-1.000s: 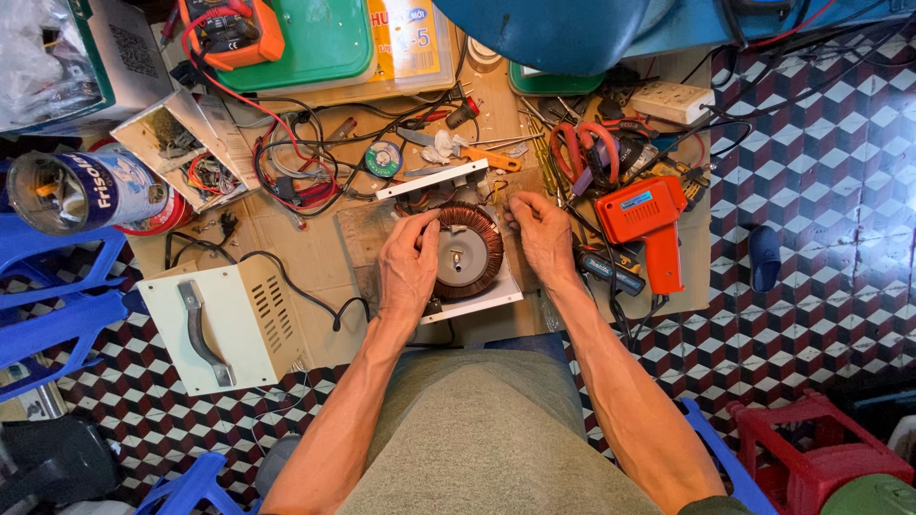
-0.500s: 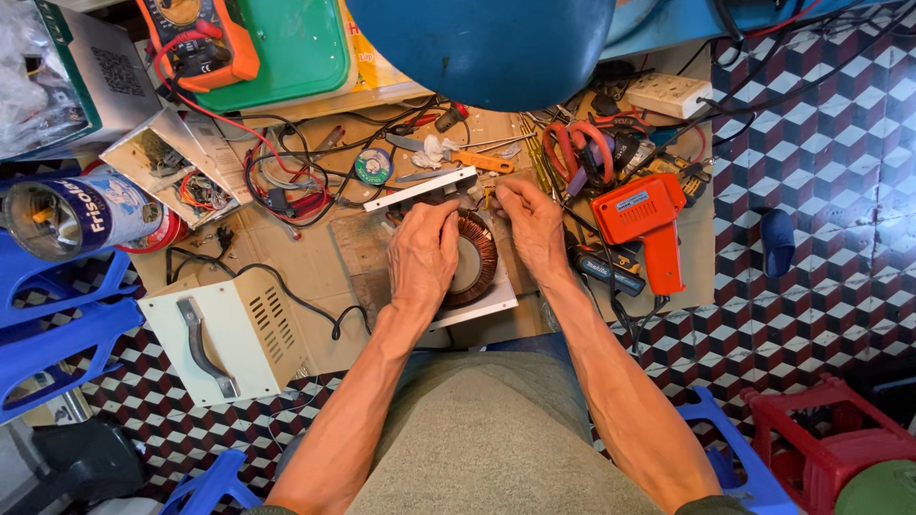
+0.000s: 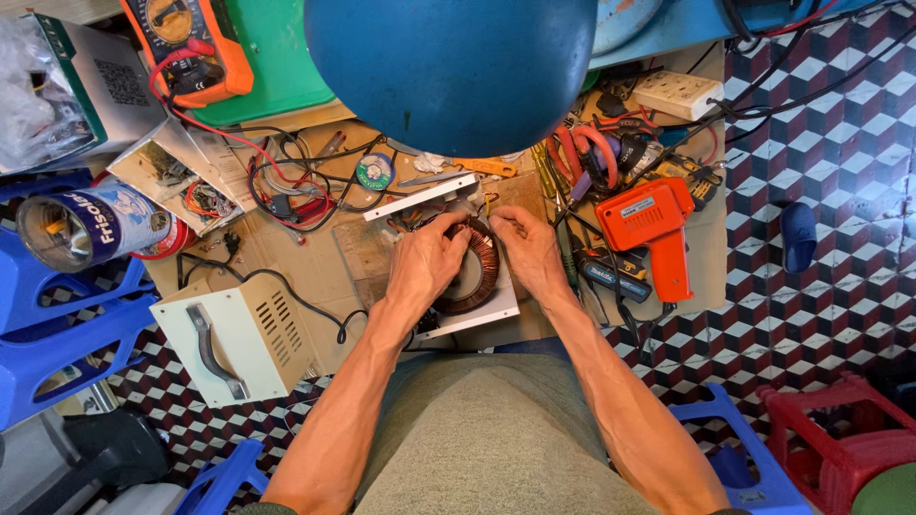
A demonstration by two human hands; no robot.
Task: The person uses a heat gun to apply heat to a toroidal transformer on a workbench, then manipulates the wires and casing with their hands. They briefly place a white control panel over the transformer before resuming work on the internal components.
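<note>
A round copper-wound coil (image 3: 480, 270) sits in an open white metal chassis (image 3: 493, 312) on the low workboard. My left hand (image 3: 426, 263) lies over the coil's left side, fingers curled onto its top. My right hand (image 3: 528, 246) rests at the coil's right edge, fingertips pinched at its upper rim near some thin wires. Whether the fingers hold a wire is hidden. A large blue round lamp shade (image 3: 450, 67) hangs above and covers the far part of the board.
An orange soldering gun (image 3: 655, 226) lies right of the coil, with pliers (image 3: 589, 153) and a white power strip (image 3: 678, 93) behind. An orange multimeter (image 3: 186, 43) and a solder spool (image 3: 374, 172) sit at the back, a white metal cover (image 3: 238, 334) and a tin can (image 3: 91, 226) at left. Plastic stools stand around.
The view has dropped nearer the board and the lamp shade now fills the top. Both hands have stayed on the coil, shifting slightly toward its upper rim.
</note>
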